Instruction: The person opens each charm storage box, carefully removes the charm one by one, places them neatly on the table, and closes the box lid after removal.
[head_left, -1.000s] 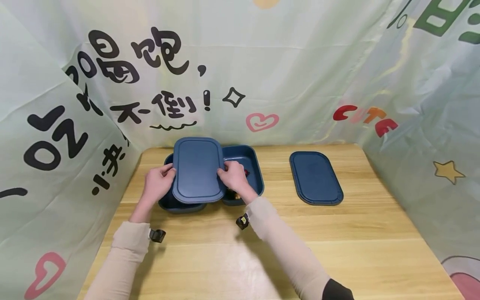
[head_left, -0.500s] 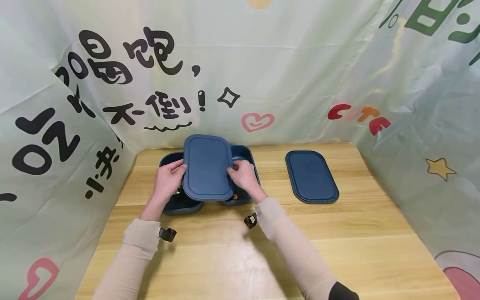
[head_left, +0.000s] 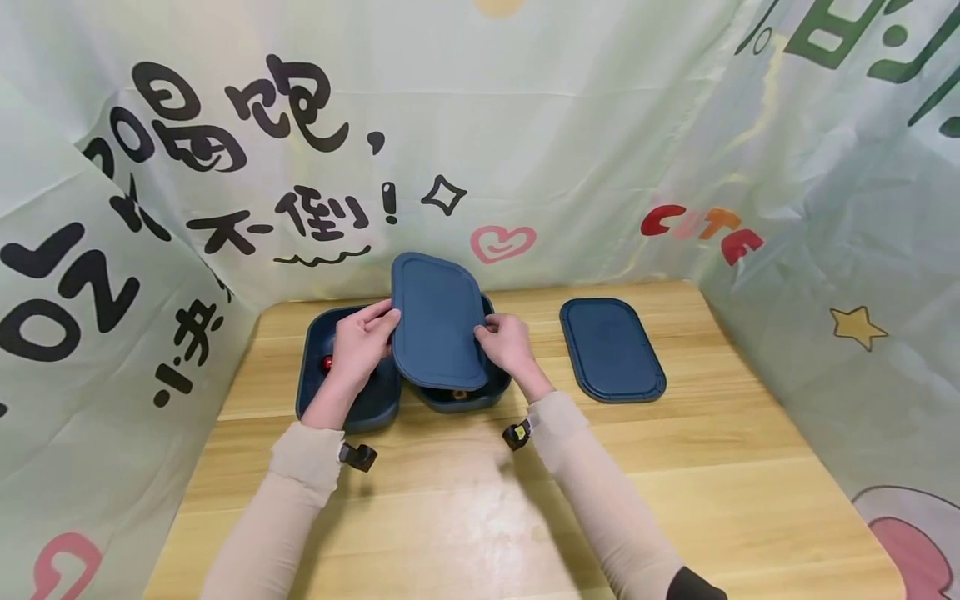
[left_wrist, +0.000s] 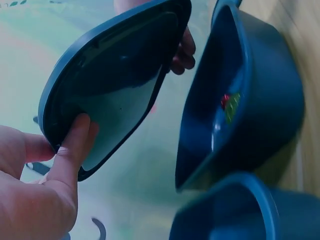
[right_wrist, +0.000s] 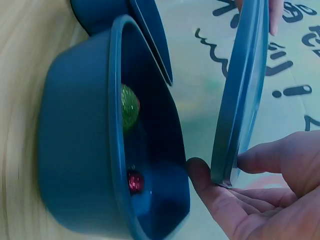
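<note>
A dark blue rounded lid (head_left: pixel 438 321) is held up, tilted, above the right-hand blue box (head_left: pixel 457 406). My left hand (head_left: pixel 362 343) pinches the lid's left edge, thumb on top and fingers underneath. On the opposite edge, my right hand (head_left: pixel 510 343) pinches it between thumb and fingers. Lid and box are apart in the right wrist view, where a shiny green ball (right_wrist: pixel 130 107) and a small red ball (right_wrist: pixel 135 181) show inside the box. The left-hand blue box (head_left: pixel 378 406) stands uncovered, partly behind my left hand, with a red ball (head_left: pixel 327 363) in it.
Another blue lid (head_left: pixel 613 348) lies flat on the wooden table (head_left: pixel 712 467) to the right. A printed cloth (head_left: pixel 585 150) hangs behind the table and along both sides. The two boxes stand close together near the back edge.
Both hands have carried the lid rightward, from over the left box to over the right one, and it now tilts more. The left box has come into fuller view.
</note>
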